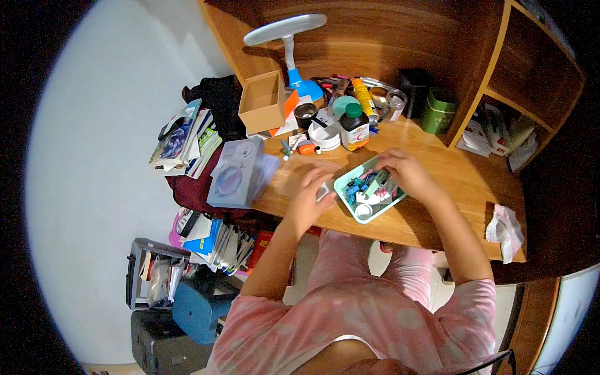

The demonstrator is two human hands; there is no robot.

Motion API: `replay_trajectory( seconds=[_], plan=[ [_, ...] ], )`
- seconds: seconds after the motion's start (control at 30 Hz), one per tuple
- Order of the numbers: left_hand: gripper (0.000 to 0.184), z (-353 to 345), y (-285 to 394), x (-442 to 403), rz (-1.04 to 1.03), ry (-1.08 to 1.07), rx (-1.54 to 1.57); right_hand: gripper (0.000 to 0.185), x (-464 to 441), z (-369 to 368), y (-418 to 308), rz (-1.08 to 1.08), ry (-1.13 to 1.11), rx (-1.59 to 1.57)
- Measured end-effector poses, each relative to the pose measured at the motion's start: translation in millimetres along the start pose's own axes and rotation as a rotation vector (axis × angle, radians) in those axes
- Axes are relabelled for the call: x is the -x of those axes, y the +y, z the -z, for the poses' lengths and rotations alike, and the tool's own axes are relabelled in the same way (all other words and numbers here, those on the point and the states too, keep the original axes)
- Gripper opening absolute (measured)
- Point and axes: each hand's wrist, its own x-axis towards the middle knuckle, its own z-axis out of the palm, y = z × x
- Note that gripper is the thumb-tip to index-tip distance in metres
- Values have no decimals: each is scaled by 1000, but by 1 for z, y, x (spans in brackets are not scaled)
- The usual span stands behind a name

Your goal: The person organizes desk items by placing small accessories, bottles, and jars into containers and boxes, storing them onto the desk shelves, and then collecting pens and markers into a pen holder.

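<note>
A mint-green tray [338, 189] lies on the desk near its front edge, filled with small blue, green, white and pink items and a round white-rimmed piece [364, 211]. My right hand [405, 174] is over the tray's far right corner, its fingers bent together and reaching down into it; what they grip is hidden. Left of the tray is my left hand [307, 195], thumb and fingers apart, over a clear plastic lid-like sheet [289, 177]. A small whitish patch shows between thumb and fingers, too unclear to name.
Behind the tray stand a dark bottle with a green cap [354, 128], a white round tub [325, 136] and a yellow tube [364, 97]. An open cardboard box [262, 103], a desk lamp [289, 53] and a pale box [236, 175] are leftward. Crumpled tissue [505, 231] lies right.
</note>
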Motion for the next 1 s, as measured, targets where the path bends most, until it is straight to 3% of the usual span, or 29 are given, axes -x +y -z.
replay_trajectory(
  seconds=[0.13,0.3,0.6,1.0],
  plan=[
    [48,15,-33,21,-34,41,-165,18,24,-15,-29,40,54,-49],
    [47,13,-41,40,-94,35,-199,31,57,-37,-50,105,78,50],
    [14,-8,-32,47,-34,130,-118,27,76,-59,-46,81,168,185],
    [32,-24,3,61,-186,-75,-101,21,73,-67,-28,-169,385,313]
  ],
)
